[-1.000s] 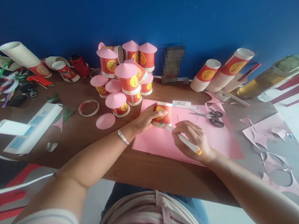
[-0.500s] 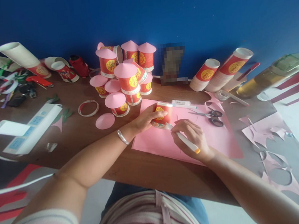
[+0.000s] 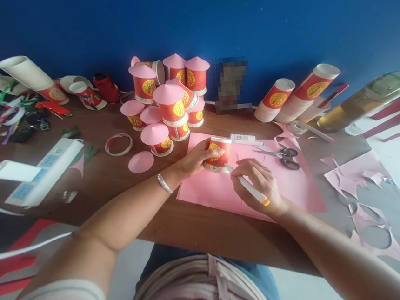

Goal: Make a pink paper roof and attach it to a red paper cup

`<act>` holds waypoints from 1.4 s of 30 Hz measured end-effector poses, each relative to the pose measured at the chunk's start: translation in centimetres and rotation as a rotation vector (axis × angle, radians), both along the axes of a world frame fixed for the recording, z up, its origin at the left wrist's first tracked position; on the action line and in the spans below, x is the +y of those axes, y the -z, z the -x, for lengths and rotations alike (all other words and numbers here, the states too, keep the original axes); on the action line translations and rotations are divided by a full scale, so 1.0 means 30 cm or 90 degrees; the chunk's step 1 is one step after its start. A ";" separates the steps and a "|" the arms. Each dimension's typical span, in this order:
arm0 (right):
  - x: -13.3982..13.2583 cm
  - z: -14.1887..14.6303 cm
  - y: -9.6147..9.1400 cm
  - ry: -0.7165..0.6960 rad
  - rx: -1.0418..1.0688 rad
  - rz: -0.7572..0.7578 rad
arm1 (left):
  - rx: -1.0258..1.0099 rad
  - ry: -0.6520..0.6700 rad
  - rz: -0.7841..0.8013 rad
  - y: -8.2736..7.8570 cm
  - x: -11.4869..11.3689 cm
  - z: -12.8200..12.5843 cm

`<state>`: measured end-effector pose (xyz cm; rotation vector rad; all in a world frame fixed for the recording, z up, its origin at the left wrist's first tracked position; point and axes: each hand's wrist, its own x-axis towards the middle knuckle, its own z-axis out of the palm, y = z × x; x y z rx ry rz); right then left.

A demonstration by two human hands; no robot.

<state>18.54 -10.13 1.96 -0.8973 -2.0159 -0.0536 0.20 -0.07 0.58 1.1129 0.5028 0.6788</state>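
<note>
My left hand (image 3: 201, 159) is wrapped round a red paper cup (image 3: 223, 159) with a yellow emblem, its thumb lying across the front. The cup is held above a pink sheet of paper (image 3: 210, 191). In my right hand (image 3: 257, 182) is a white pen-shaped tool (image 3: 251, 190) with an orange end. Its tip points at the cup's lower rim; whether they touch I cannot tell. Just behind the cup lies a white labelled object (image 3: 243, 138). Black-handled scissors (image 3: 288, 157) rest on the paper to the right.
Several red cups with pink cone tops (image 3: 169, 96) stand at the back. A pink paper disc (image 3: 141, 162) and a tape ring (image 3: 118, 144) lie left, near a power strip (image 3: 49, 170). Cup stacks (image 3: 312, 89), a gold bottle (image 3: 350, 104) and pink scraps (image 3: 371, 228) are on the right.
The tip of the white tool has shifted slightly right along the cup's lower rim, with my right hand. My left hand and the cup have hardly moved.
</note>
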 end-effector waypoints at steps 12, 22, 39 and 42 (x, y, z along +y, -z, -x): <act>-0.006 0.006 -0.010 -0.017 -0.011 0.009 | -0.004 -0.004 0.000 0.008 0.003 0.001; -0.012 0.008 -0.002 -0.069 0.021 0.002 | -0.004 -0.013 0.008 0.007 -0.001 0.001; -0.015 0.014 -0.009 -0.060 -0.037 -0.037 | -0.010 -0.014 -0.008 0.014 0.009 0.000; -0.015 0.015 -0.006 -0.055 -0.038 -0.035 | -0.011 -0.009 -0.012 0.010 0.006 0.000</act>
